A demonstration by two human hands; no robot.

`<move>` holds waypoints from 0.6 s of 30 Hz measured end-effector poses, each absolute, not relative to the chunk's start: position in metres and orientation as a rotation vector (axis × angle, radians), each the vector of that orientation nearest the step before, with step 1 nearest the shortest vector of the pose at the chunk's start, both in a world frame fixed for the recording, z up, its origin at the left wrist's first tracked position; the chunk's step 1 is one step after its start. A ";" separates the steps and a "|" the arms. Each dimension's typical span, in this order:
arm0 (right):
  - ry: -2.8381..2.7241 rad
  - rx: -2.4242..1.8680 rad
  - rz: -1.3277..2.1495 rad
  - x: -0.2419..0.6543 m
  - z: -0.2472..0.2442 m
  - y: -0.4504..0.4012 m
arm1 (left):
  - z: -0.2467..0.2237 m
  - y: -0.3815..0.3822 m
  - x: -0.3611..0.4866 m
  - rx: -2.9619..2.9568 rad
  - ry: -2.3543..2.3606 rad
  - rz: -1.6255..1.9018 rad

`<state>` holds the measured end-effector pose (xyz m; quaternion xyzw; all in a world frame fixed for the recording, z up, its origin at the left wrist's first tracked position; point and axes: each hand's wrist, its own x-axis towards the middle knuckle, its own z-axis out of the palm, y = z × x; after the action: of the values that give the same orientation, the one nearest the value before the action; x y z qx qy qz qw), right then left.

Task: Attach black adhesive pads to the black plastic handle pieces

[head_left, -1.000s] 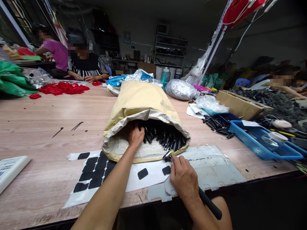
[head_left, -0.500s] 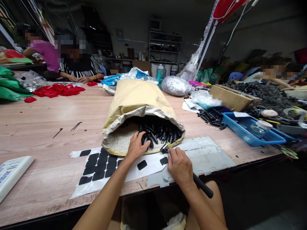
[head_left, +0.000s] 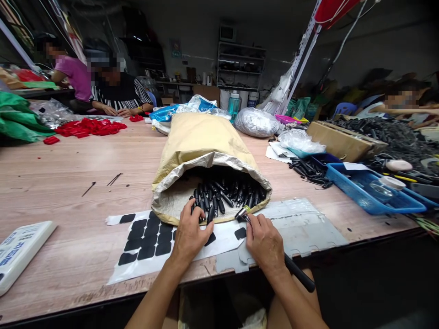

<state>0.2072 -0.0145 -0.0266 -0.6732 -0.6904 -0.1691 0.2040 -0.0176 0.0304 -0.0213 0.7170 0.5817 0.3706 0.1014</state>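
A yellow paper sack (head_left: 209, 130) with a pale lining lies on its side, its mouth towards me. Inside are many black cylindrical parts (head_left: 224, 196) with narrowed ends. At the lower lip of that mouth, my left hand (head_left: 190, 230) has its fingers curled around a few of them; how many is hidden. My right hand (head_left: 265, 242) is closed on a hammer (head_left: 300, 274) with a metal head and a black handle, held just right of the sack's mouth. Under both hands lies a white sheet of black rounded-square stickers (head_left: 147, 237).
A grey plastic board (head_left: 305, 224) lies right of the sheet. Farther right are a blue tray (head_left: 373, 196), loose black parts (head_left: 308, 171) and a cardboard box (head_left: 346, 139). On the left are a white box-like object (head_left: 25, 251) and red pieces (head_left: 91, 128). Co-workers sit across the table.
My left hand has drawn back towards me, and some black parts have come forward to the sack's lip with it. The right hand keeps the hammer. The view has shifted slightly left.
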 end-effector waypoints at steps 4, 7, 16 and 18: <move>-1.930 -1.861 -0.490 0.208 -0.029 -0.014 | -0.020 0.031 -0.007 2.177 1.849 1.054; -1.930 -1.847 -0.497 0.210 -0.031 -0.014 | -0.018 0.032 -0.006 2.230 1.827 1.106; -1.938 -1.792 -0.525 0.212 -0.034 -0.013 | 0.012 -0.012 -0.014 2.303 1.243 0.917; -1.934 -1.807 -0.475 0.213 -0.034 -0.012 | 0.007 -0.018 -0.012 2.298 1.201 0.824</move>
<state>0.2134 -0.0125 -0.0341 -0.6549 -0.7009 -0.1721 0.2243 -0.0121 -0.0177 0.0066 0.8259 0.4318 0.2963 0.2089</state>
